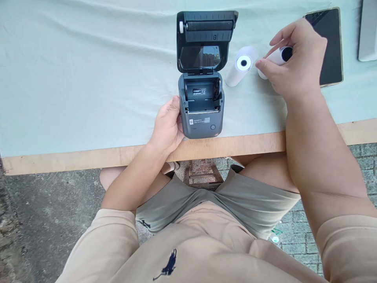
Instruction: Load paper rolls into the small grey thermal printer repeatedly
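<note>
A dark portable label printer point(202, 125) sits near the table's front edge with its lid point(206, 39) swung up. Its paper bay shows no roll inside. My left hand point(167, 124) grips the printer's left side, thumb along the edge. To the right of the printer stands a white paper roll point(234, 74) with a dark hole in its core and a loose end sticking out. Farther right, my right hand point(297, 59) has thumb and fingers closed around a second white paper roll point(275, 58), whose dark end faces up. The palm side of that hand is hidden.
A tablet with a dark screen point(330, 47) lies behind my right hand. At the far right edge is part of a grey-white flat object point(368, 35). A pale green cloth point(88, 78) covers the table, whose wooden front edge point(132, 152) is bare.
</note>
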The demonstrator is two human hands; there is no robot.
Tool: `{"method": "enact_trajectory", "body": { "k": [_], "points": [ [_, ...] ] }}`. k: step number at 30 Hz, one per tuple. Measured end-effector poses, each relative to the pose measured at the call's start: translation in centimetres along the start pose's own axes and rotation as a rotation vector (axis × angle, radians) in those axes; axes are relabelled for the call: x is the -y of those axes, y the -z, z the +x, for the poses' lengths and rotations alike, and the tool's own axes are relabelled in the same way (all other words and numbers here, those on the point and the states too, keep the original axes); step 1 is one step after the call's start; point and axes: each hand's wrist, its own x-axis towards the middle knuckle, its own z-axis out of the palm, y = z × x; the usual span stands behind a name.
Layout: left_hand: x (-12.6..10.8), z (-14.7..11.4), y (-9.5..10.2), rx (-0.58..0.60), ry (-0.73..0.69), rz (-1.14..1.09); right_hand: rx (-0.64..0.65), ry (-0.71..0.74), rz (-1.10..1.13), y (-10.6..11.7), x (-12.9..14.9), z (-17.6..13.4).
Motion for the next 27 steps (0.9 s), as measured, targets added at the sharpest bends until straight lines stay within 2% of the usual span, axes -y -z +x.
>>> {"method": "enact_trajectory", "body": {
  "k": [4,11,17,21,24,27],
  "points": [
    [0.0,0.1,0.1,0.024,-0.022,-0.01,-0.03,0.078,-0.035,-0.2,-0.8,0.3],
    [0.5,0.6,0.8,0.077,-0.046,0.01,-0.013,0.089,-0.235,-0.4,-1.9,0.9],
    [0.5,0.6,0.8,0.083,-0.061,-0.018,-0.073,0.303,-0.19,-1.1,-3.0,0.5],
    [0.5,0.6,0.8,0.079,-0.052,-0.006,-0.116,0.443,-0.279,-1.2,-3.9,0.1],
    [0.6,0.7,0.9,0.08,-0.049,0.001,-0.104,0.43,-0.349,-0.6,-3.9,0.1],
    [0.6,0.7,0.9,0.071,-0.054,-0.002,0.018,0.341,-0.37,0.3,-3.2,0.2]
  ]
}}
